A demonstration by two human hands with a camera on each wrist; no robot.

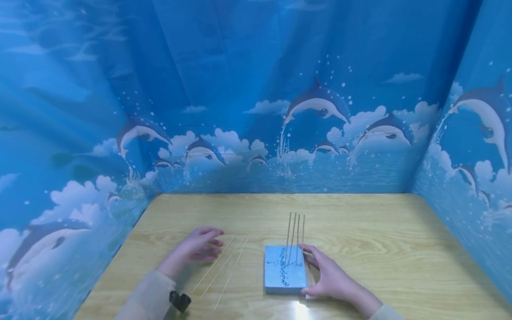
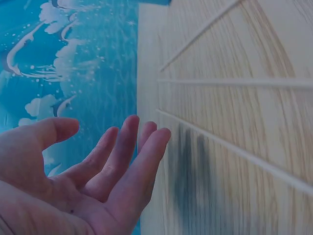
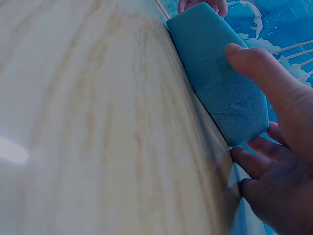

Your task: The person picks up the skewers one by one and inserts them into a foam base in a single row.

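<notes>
A light-blue foam block (image 1: 276,273), dotted with small dark holes in a cross pattern, lies on the wooden table. Several thin sticks (image 1: 293,240) stand in its far right part, some leaning slightly. My right hand (image 1: 330,275) grips the block's right side, thumb at the near corner and fingers toward the far edge; the right wrist view shows its thumb on the foam block (image 3: 215,73). To the left, three loose thin sticks (image 1: 224,266) lie on the table. Just left of them hovers my left hand (image 1: 202,246), fingers (image 2: 151,152) loosely bent and holding nothing.
The wooden table (image 1: 380,231) is bordered by blue curtains (image 1: 224,89) printed with dolphins and clouds, at the back and both sides. A small black object (image 1: 180,302) sits at the left sleeve cuff.
</notes>
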